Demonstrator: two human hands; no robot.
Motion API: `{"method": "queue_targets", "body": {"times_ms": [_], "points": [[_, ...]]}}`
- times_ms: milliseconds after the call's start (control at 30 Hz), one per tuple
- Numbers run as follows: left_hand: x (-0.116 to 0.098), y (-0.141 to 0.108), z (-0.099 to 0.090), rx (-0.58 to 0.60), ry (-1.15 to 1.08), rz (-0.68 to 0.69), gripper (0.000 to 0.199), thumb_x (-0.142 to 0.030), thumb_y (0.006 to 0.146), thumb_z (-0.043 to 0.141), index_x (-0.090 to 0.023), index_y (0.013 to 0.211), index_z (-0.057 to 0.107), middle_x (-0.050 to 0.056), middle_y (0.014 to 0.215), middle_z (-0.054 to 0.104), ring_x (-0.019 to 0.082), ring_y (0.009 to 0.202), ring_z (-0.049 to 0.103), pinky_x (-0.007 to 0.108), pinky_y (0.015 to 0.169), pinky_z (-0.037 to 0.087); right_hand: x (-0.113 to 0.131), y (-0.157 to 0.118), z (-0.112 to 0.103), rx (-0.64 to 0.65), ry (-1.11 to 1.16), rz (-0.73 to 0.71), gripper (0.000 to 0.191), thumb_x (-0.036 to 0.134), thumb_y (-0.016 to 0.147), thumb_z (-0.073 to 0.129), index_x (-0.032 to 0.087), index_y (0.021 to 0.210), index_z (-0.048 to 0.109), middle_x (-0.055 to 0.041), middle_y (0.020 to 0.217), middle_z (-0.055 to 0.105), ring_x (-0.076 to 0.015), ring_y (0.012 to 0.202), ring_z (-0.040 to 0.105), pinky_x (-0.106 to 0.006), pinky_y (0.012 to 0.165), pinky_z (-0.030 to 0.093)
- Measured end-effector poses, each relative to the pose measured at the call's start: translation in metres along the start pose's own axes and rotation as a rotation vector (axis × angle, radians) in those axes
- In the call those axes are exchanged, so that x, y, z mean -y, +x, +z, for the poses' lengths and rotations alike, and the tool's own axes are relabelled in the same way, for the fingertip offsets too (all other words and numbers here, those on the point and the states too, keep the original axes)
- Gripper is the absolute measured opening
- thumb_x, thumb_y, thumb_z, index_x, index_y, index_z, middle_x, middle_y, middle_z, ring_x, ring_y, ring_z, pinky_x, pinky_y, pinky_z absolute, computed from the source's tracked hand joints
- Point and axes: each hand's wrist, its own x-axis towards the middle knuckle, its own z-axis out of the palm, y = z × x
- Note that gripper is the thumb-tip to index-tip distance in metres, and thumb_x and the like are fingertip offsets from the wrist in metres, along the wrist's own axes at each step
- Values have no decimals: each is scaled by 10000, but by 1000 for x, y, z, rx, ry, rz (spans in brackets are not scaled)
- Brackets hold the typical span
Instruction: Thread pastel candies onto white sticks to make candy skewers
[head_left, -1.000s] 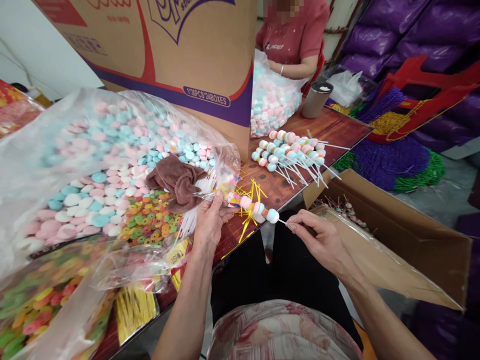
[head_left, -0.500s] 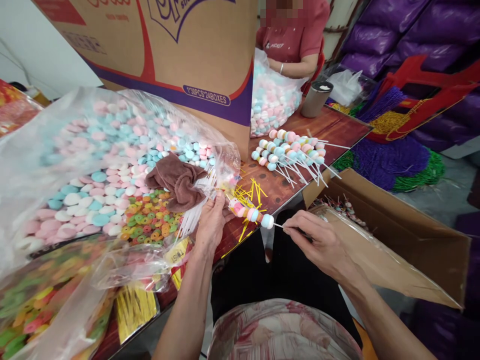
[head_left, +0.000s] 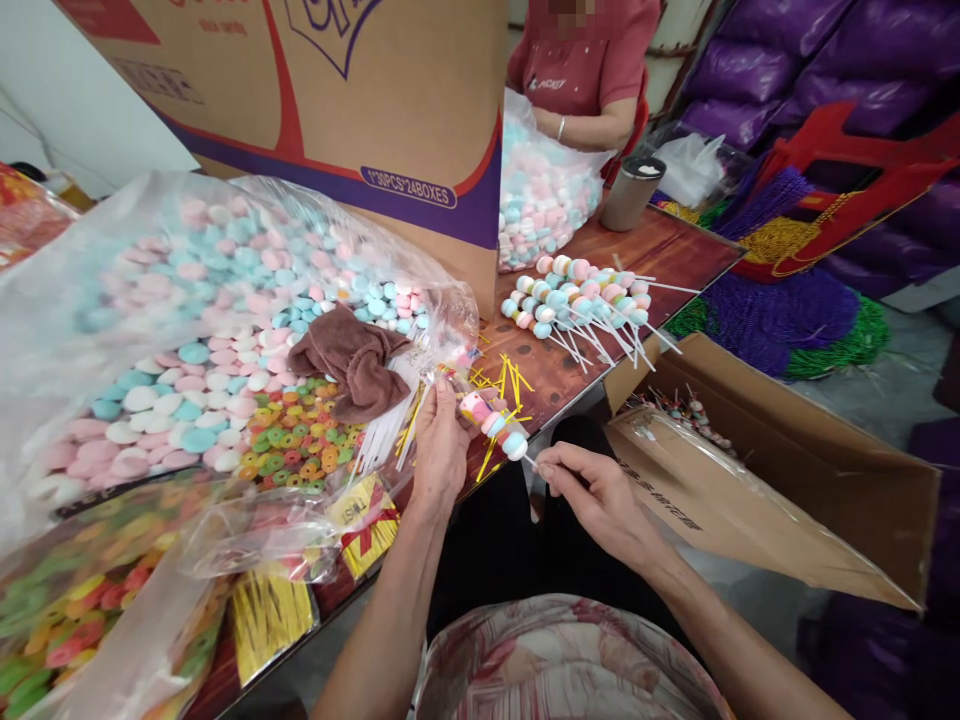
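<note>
Two bare hands hold one candy skewer (head_left: 504, 432) between them, over the near edge of the table (head_left: 555, 390). Your right hand (head_left: 592, 490) pinches its white stick (head_left: 532, 462) between thumb and fingers, just below a pale blue-and-white marshmallow. Your left hand (head_left: 442, 435) has its thumb and fingers closed on the clear wrapper (head_left: 448, 372) at the skewer's far end; how much of the candy the film covers, you cannot tell from here.

Just beyond your left hand, yellow twist ties (head_left: 514, 385) lie scattered. To its left you have loose white sticks (head_left: 382, 435), a brown cloth (head_left: 351, 360), ring candies (head_left: 300, 435) and a large clear bag of pastel marshmallows (head_left: 225, 300). Ahead and to the right, a pile of candy skewers (head_left: 581, 295) lies near a lidded cup (head_left: 634, 193). An open carton (head_left: 825, 480) sits at your right, and a person in a red shirt (head_left: 585, 60) sits across from you, beyond a tall printed box (head_left: 390, 120).
</note>
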Motion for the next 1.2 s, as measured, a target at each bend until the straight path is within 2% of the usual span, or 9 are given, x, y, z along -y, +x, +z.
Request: {"method": "queue_targets", "body": {"times_ms": [133,300,367,467,567,700,833,1000,1200], "points": [[4,-3,3,24,18,-15,350,-521,838,665,-182,886,592,60,855,734,225,914,725,333,806,560,-1,1,7,-37,-77,-90,214,234,988,457,187,917,653,-7,721,568,-129,642,537,-240,607,448],[14,-6,4,87,1,-25,346,-514,848,655,-170,867,628,92,860,742,257,964,716,351,804,560,-5,2,23,-127,-465,-311,305,126,979,379,145,1067,671,-31,712,548,-137,600,505,-254,567,412],[14,-6,3,91,-8,-40,359,-513,852,651,-156,881,644,108,876,744,260,960,716,352,793,561,-5,1,27,-134,-480,-332,315,128,982,378,148,1073,679,-25,694,538,-129,576,486,-251,552,397],[12,-5,2,87,-25,-60,375,-509,857,645,-136,881,661,132,922,745,258,948,716,341,770,559,-1,-3,31,-115,-224,-229,271,198,988,428,178,1081,683,-21,706,560,-122,576,492,-246,551,412],[13,-5,2,89,-52,-77,362,-506,868,629,-145,867,657,129,956,742,243,924,717,315,724,559,5,-4,33,-87,180,10,231,287,970,496,191,1044,693,10,638,512,-118,550,449,-249,518,400],[18,-5,2,129,-43,-89,352,-516,860,639,-166,878,670,109,927,736,219,880,712,284,668,559,8,4,35,8,741,302,209,347,899,616,166,940,712,61,557,361,-69,485,263,-215,436,226],[14,-4,0,191,-60,-136,348,-513,849,658,-166,870,678,112,933,737,224,881,701,289,656,564,3,13,37,118,1180,430,183,292,821,703,139,919,727,102,521,275,-35,455,118,-197,409,118],[4,0,-1,169,-110,-134,318,-478,874,644,-174,952,691,119,1056,729,254,1020,684,326,747,564,-3,10,37,54,1237,471,164,268,813,727,124,891,730,112,506,260,-26,449,93,-176,393,122],[12,-2,1,168,-113,-127,289,-459,881,638,-172,909,663,121,1043,730,226,931,695,289,666,544,0,4,37,-31,880,377,229,360,869,671,146,939,716,85,527,320,-49,448,197,-195,402,177]]}}
